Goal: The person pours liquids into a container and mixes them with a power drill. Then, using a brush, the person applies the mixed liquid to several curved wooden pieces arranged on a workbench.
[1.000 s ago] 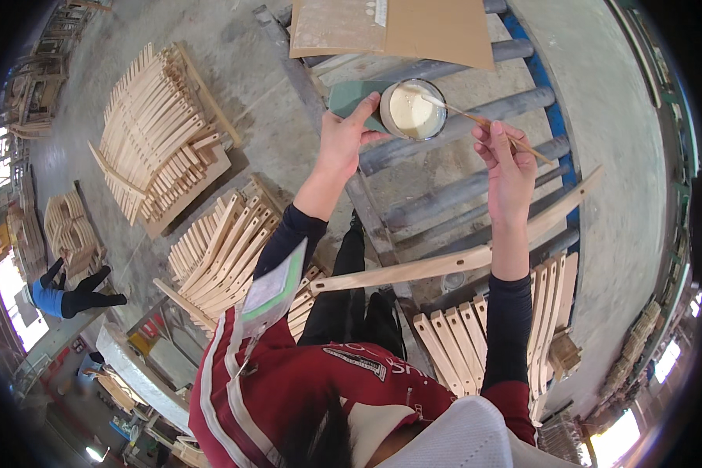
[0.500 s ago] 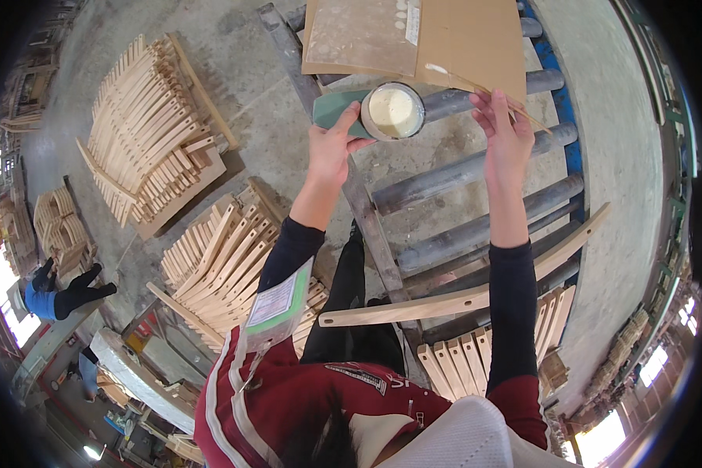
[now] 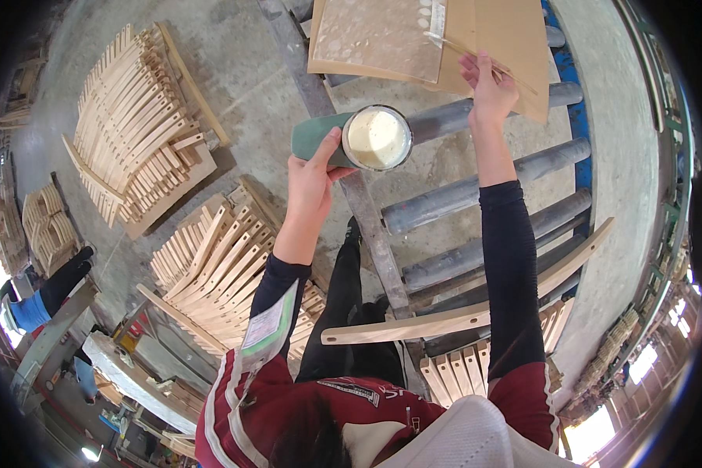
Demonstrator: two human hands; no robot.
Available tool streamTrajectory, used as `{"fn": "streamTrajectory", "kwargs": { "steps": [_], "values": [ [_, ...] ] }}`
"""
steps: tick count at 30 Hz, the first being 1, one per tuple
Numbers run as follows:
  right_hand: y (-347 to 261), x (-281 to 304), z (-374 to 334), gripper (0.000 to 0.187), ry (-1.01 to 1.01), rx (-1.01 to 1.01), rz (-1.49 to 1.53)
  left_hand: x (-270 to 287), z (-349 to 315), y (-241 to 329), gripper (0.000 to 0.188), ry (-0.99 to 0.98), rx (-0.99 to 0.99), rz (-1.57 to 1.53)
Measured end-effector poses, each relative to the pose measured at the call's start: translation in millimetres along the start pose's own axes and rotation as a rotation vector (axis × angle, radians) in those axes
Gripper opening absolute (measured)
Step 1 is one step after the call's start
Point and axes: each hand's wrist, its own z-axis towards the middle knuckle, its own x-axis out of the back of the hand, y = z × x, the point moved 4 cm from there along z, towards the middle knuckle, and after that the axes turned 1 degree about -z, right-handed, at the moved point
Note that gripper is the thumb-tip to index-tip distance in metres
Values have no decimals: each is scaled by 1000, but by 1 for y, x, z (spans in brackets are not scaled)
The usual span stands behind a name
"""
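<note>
My left hand [image 3: 313, 179] grips a round cup of creamy white liquid [image 3: 377, 138], together with a flat green piece [image 3: 312, 139] pressed along the cup's left side. The thumb lies over the green piece. In my right hand [image 3: 493, 92] is a thin brush [image 3: 520, 81], pinched by its pale handle. Its tip points left over the right edge of a brownish sheet with pale blotches [image 3: 378, 37]. That sheet lies on brown cardboard [image 3: 507, 39]; I cannot tell whether the tip touches it.
The cardboard rests on a roller conveyor [image 3: 452, 203]. A curved wooden slat [image 3: 413, 329] lies across its near end, above several more slats [image 3: 456, 374]. Stacks of curved wooden parts [image 3: 136, 125] stand on the left floor. Another person [image 3: 33, 312] is at the far left.
My right hand has moved away from me, carrying the brush tip over the blotched sheet's edge. My left hand and the cup have shifted left and nearer to me.
</note>
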Motion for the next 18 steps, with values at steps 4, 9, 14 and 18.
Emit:
{"fn": "streamTrajectory", "kwargs": {
  "steps": [4, 9, 14, 18],
  "values": [
    [4, 0, 4, 23, -5, -26, -34, 6, 1, 2, 24, -4, 11, 12],
    [7, 0, 6, 24, -12, -22, -34, 7, 1, 3, 23, -18, 5, -10],
    [9, -4, 9, 23, -28, -25, -56, 10, 0, 5, 24, -14, -3, -22],
    [7, -3, 11, 20, -40, 4, -70, 10, -1, 5, 23, 1, -8, -19]
  ]
}}
